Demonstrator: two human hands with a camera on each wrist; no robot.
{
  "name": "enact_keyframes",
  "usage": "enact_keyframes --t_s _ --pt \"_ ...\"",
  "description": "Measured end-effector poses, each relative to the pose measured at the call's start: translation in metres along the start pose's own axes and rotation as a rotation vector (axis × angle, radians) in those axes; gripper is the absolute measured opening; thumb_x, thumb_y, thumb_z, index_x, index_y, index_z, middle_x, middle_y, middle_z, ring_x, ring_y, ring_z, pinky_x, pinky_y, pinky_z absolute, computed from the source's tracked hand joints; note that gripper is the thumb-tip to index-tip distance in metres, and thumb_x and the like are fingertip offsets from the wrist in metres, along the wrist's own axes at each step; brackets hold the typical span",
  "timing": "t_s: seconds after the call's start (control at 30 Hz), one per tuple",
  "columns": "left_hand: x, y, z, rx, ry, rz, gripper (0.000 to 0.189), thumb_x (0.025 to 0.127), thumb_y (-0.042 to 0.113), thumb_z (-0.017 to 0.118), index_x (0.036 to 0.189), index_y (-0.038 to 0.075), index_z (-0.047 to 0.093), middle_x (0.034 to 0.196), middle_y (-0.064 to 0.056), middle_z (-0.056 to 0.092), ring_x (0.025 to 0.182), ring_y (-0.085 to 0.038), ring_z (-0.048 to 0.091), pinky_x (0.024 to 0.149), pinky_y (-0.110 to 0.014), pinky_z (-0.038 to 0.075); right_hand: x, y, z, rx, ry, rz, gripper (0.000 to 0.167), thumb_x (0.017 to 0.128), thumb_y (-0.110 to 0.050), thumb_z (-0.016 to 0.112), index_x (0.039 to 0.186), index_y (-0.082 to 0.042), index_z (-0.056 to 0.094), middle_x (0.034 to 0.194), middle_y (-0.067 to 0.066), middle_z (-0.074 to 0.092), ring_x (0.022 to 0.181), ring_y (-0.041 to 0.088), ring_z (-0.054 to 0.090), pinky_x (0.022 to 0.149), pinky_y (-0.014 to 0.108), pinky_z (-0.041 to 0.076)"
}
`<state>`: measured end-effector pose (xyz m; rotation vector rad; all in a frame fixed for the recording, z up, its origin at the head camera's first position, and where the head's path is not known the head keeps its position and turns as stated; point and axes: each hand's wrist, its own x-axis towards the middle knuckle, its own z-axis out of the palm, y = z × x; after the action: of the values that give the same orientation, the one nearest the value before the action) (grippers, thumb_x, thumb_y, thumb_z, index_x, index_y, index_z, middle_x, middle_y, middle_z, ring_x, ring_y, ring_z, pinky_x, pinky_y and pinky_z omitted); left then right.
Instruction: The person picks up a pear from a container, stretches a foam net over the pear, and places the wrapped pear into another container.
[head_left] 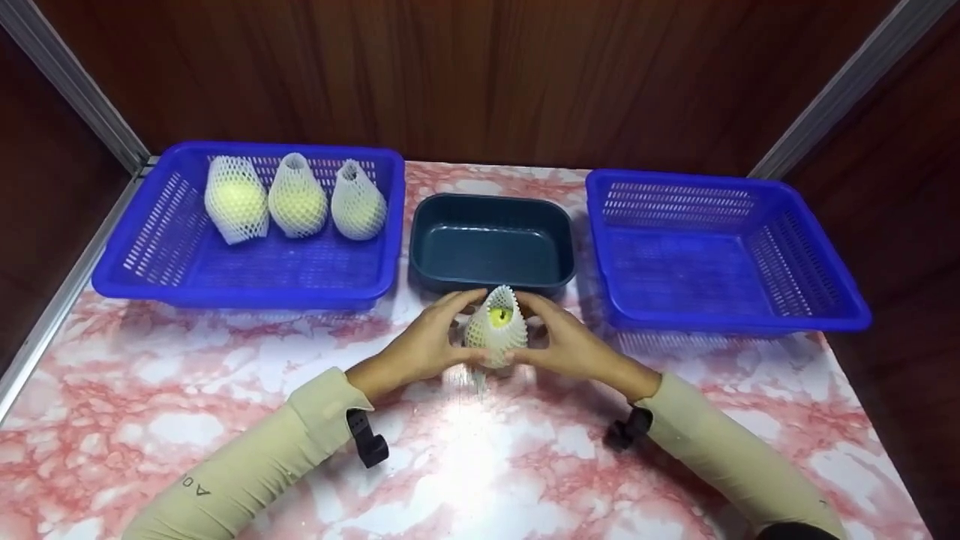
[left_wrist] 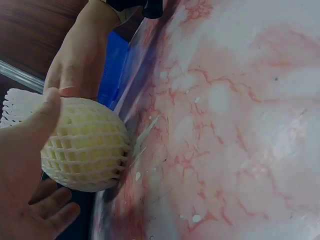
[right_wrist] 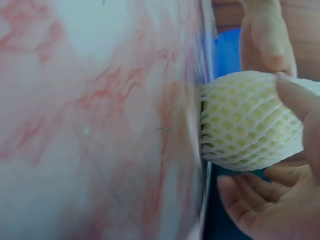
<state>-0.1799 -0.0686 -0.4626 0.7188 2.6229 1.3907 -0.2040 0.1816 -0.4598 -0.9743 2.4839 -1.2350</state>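
A yellow-green fruit in a white foam net (head_left: 496, 337) stands on the table just in front of the dark tray, its stem showing through the net's open top. From the left, my left hand (head_left: 431, 337) holds it, thumb at the front and fingers curving behind. My right hand (head_left: 574, 341) does the same from the right. In the left wrist view the left thumb (left_wrist: 47, 112) lies on the upper part of the netted fruit (left_wrist: 87, 147). The right wrist view has the right thumb (right_wrist: 295, 97) against the net (right_wrist: 250, 122), with the other fingers below.
Behind the fruit sits the dark green tray (head_left: 491, 281). A blue basket (head_left: 247, 294) on the left holds three netted fruits (head_left: 298, 199). To the right stands another blue basket (head_left: 739, 321). Brown wood panels (head_left: 495, 82) wall the marbled table (head_left: 225, 405) at back and sides.
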Motion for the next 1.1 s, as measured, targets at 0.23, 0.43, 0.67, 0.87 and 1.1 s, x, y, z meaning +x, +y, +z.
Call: enact_keyframes --t_s 0.23,0.43,0.67,0.87,1.1 --pt "0.004 -0.002 0.001 0.016 -0.016 0.027 0.073 0.081 0.015 0.087 0.143 -0.001 0.053 0.139 -0.017 0.059 0.123 -0.03 0.058 0.107 -0.042 0.048 0.003 0.0 0.001 -0.023 -0.022 -0.006 0.075 0.083 -0.008 0.084 0.146 0.007 0.045 0.143 0.024 0.054 0.117 0.037 0.06 0.091 0.043 0.058" --pt "0.006 -0.006 0.002 0.012 -0.064 -0.004 0.084 0.075 0.016 0.091 0.145 -0.002 0.049 0.14 -0.018 0.059 0.124 -0.032 0.059 0.109 -0.042 0.047 0.003 0.004 0.001 -0.071 -0.052 0.014 0.082 0.079 -0.01 0.087 0.147 0.007 0.044 0.139 0.025 0.057 0.123 0.038 0.059 0.106 0.051 0.049" --pt "0.007 -0.01 0.002 -0.015 -0.074 -0.017 0.081 0.08 0.018 0.088 0.147 -0.003 0.046 0.144 -0.019 0.056 0.131 -0.032 0.055 0.114 -0.043 0.042 0.006 0.007 0.001 0.014 -0.031 0.075 0.077 0.08 -0.011 0.086 0.146 0.003 0.048 0.136 0.02 0.061 0.118 0.033 0.061 0.103 0.047 0.051" --pt "0.01 -0.007 -0.002 -0.259 -0.065 -0.017 0.075 0.088 0.012 0.081 0.15 -0.002 0.042 0.147 -0.019 0.052 0.131 -0.032 0.053 0.112 -0.042 0.044 0.007 0.005 -0.002 0.24 0.004 0.135 0.07 0.085 -0.008 0.08 0.145 0.008 0.047 0.133 0.023 0.06 0.115 0.033 0.062 0.099 0.043 0.054" --pt "0.012 0.006 -0.007 -0.518 -0.036 -0.013 0.069 0.093 0.005 0.074 0.151 -0.006 0.038 0.143 -0.023 0.051 0.121 -0.034 0.059 0.104 -0.036 0.052 0.006 -0.011 -0.006 0.407 0.08 0.178 0.067 0.09 -0.006 0.072 0.146 0.012 0.04 0.134 0.026 0.057 0.116 0.03 0.06 0.095 0.034 0.055"
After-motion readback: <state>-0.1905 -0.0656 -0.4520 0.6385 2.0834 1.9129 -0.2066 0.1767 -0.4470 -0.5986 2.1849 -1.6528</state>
